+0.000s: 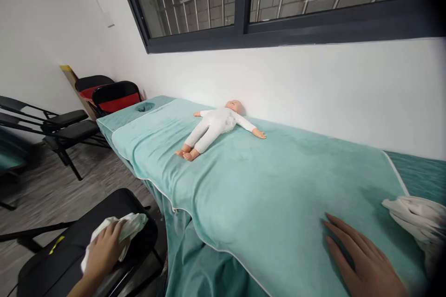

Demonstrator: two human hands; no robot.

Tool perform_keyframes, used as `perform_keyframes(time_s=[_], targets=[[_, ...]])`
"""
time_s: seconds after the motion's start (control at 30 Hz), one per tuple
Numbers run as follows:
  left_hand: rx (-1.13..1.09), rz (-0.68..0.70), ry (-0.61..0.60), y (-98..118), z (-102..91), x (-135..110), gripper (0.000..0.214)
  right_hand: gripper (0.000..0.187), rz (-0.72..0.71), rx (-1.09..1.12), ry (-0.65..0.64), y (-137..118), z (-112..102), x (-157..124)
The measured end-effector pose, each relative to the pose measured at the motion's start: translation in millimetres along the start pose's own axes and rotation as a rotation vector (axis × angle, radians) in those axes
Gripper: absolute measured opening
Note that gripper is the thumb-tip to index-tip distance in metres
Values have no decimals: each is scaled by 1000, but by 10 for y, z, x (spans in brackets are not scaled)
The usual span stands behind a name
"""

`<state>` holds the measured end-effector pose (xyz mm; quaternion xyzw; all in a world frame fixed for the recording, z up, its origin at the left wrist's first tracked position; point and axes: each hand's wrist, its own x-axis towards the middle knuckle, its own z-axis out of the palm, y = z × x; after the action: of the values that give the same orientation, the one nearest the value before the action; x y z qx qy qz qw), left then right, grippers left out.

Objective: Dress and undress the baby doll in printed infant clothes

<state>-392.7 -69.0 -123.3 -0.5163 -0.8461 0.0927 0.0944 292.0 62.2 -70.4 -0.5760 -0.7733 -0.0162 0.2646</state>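
Note:
A baby doll (215,126) in a white suit lies on its back, arms spread, on a teal towel (265,181) covering a long bed by the wall. My right hand (362,260) rests flat on the towel at the near right, fingers stretched out. Just right of it lies a crumpled white cloth (416,218). My left hand (104,250) is low at the left over a black chair seat (69,255), its fingers closed on another white cloth (121,229).
Several black folding chairs (62,127), two with red seats (116,100), stand at the far left on the grey floor. A dark-framed window (244,4) runs above the white wall. The bed has a face hole (144,107) at its far end.

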Motion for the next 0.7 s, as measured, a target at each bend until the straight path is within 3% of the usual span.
perform_keyframes(time_s=[0.17, 0.27, 0.33, 0.4, 0.5, 0.6, 0.67, 0.7], targets=[[17, -120, 68, -312, 20, 108, 49, 44, 14, -4, -20, 15, -2, -8], [-37, -189, 33, -291, 14, 175, 47, 43, 13, 3, -9, 0, -16, -2], [-90, -281, 82, -160, -42, 188, 46, 41, 19, 14, -2, -21, -22, -3], [-164, -288, 206, 81, -150, 161, 47, 39, 45, 39, 13, -43, -28, -9], [-423, -24, 346, 652, -382, -5, 49, 39, 89, 68, 114, -49, -77, -18], [-820, 243, 238, 1369, -638, -352, 47, 43, 92, -33, 261, 27, -255, -16], [-1102, 477, -25, 1815, -786, -624, 55, 47, 115, -158, 316, 144, -453, -28], [-1164, 564, -68, 2005, -847, -744, 52, 50, 151, -226, 336, 225, -562, -46]])
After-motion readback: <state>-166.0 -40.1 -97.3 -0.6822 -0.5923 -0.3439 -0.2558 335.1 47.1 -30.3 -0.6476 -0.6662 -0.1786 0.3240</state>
